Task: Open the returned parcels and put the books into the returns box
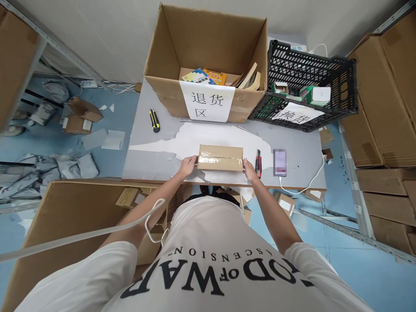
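Observation:
A small taped cardboard box [221, 157] is held level between my two hands above the near edge of the table. My left hand [188, 165] grips its left end, fingers closed around the side. At the opposite end my right hand [249, 170] has closed on the box's lower right corner. Clear tape shines along the middle of its top. Just right of my right hand lies a red and black box cutter [258, 164]. A yellow and black box cutter [154, 120] rests farther off on the table's left side.
A large open carton [165, 93] with books inside stands at the back of the table [143, 162]. Beside it is a black plastic crate [346, 97] holding small boxes. A phone [280, 163] with a white cable lies at right. Another big carton [61, 225] stands at my left.

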The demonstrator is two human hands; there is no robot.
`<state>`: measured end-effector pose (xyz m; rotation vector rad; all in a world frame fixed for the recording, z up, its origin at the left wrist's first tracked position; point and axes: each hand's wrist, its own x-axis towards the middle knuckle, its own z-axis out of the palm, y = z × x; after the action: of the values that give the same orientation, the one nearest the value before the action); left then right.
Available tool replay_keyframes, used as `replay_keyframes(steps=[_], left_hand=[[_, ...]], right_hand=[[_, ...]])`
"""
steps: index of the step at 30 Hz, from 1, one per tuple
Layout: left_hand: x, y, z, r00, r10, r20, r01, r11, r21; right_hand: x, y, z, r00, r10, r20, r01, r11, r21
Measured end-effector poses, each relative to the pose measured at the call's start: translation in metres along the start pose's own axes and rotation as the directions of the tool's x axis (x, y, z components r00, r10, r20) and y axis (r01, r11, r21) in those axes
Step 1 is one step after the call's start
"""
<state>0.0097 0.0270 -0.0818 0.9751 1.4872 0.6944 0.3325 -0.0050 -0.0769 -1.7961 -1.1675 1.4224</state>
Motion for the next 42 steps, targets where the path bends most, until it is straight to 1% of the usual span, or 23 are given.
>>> replay_keyframes(steps=[2,3,5,8,11,14,16,18,20,22,25,27,30,33,36,39,41,42], left_hand=[[-0.001,-0.010,-0.003,0.999,0.018,0.029,-0.017,0.999,-0.035],[-0.003,-0.014,-0.005,0.999,0.033,0.037,-0.032,0.999,-0.025],[-0.008,-0.020,-0.009,0.996,0.070,0.056,-0.072,0.997,0.024],[-0.017,-0.026,-0.011,0.984,0.129,0.119,-0.144,0.981,0.127],[-0.021,-0.029,-0.007,0.961,0.199,0.192,-0.237,0.950,0.203],[-0.019,-0.031,0.001,0.951,0.233,0.203,-0.276,0.935,0.221],[-0.017,-0.029,0.004,0.954,0.231,0.193,-0.269,0.942,0.200],[-0.018,-0.023,0.004,0.955,0.229,0.188,-0.264,0.945,0.191],[-0.019,-0.013,0.001,0.956,0.226,0.190,-0.268,0.933,0.239],[-0.020,-0.001,-0.001,0.962,0.219,0.164,-0.263,0.903,0.340],[-0.016,0.013,0.001,0.978,0.201,0.047,-0.199,0.858,0.474],[-0.010,0.019,0.006,0.985,0.168,-0.021,-0.134,0.847,0.514],[0.000,0.021,0.013,0.993,0.107,-0.040,-0.069,0.843,0.533],[0.006,0.016,0.014,0.995,0.084,-0.049,-0.047,0.858,0.511],[0.010,0.008,0.013,0.996,0.049,-0.070,-0.015,0.910,0.414],[0.011,-0.003,0.011,0.998,-0.030,-0.052,0.039,0.983,0.180],[0.008,-0.010,0.009,0.999,-0.055,-0.004,0.055,0.998,0.020],[0.005,-0.014,0.008,0.998,-0.053,0.017,0.054,0.998,-0.026]], right_hand=[[0.000,0.012,0.002,1.000,0.021,-0.014,-0.020,0.997,0.079],[0.000,0.018,0.002,0.999,0.024,-0.027,-0.021,0.996,0.083],[-0.001,0.028,0.003,0.999,-0.007,-0.032,0.009,0.999,0.049],[-0.005,0.036,0.003,0.997,-0.071,0.022,0.071,0.997,0.008],[-0.007,0.039,0.007,0.987,-0.140,0.083,0.147,0.986,-0.075],[-0.007,0.038,0.015,0.985,-0.143,0.094,0.151,0.985,-0.087],[-0.007,0.035,0.018,0.987,-0.136,0.085,0.139,0.990,-0.029],[-0.007,0.030,0.018,0.983,-0.159,0.092,0.159,0.987,0.004],[-0.008,0.021,0.014,0.976,-0.190,0.103,0.192,0.981,-0.005],[-0.009,0.011,0.009,0.980,-0.184,0.082,0.190,0.979,-0.076],[-0.008,-0.004,0.004,0.995,-0.098,0.029,0.102,0.954,-0.280],[-0.004,-0.010,0.005,0.999,-0.035,0.010,0.036,0.924,-0.381],[0.003,-0.014,0.006,1.000,0.016,-0.013,-0.020,0.909,-0.415],[0.009,-0.014,0.006,0.999,0.038,-0.021,-0.043,0.911,-0.410],[0.011,-0.010,0.004,0.998,0.056,-0.021,-0.060,0.914,-0.401],[0.010,0.000,0.002,0.998,0.052,-0.018,-0.055,0.940,-0.338],[0.008,0.011,0.002,0.999,0.031,-0.007,-0.032,0.978,-0.204],[0.007,0.018,0.002,1.000,0.019,-0.005,-0.019,0.991,-0.131]])
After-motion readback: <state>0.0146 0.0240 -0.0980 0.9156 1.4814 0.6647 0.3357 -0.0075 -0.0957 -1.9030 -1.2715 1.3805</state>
